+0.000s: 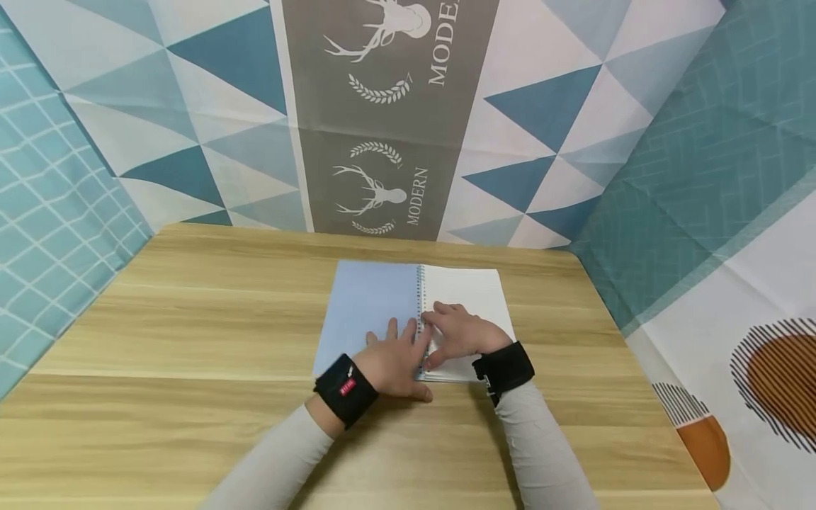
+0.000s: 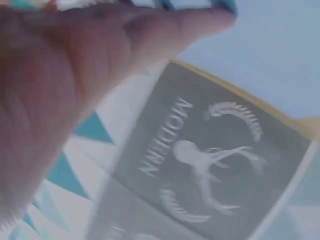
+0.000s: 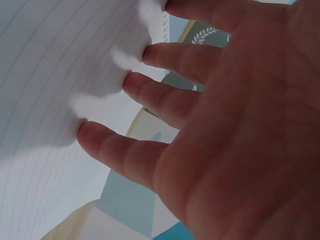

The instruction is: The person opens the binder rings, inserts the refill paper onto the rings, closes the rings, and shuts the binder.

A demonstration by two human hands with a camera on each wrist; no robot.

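A spiral-bound notebook [image 1: 462, 287] lies spread on the wooden table, its blue cover [image 1: 372, 290] to the left and a white page to the right. My left hand [image 1: 392, 365] rests on the cover's lower right part with its fingers spread, thumb near the bottom edge. Over the page's left side is my right hand [image 1: 465, 333], close to the coil binding [image 1: 421, 283] and the left fingertips. In the right wrist view its fairly straight fingertips touch the lined page [image 3: 45, 75]. The left wrist view shows only part of the left hand [image 2: 60, 75].
The wooden table [image 1: 191, 319] extends around the notebook on all sides. Behind it hangs a patterned cloth [image 1: 382, 127] with grey and blue shapes. More cloth closes in the left side [image 1: 51, 177] and the right side [image 1: 701, 177].
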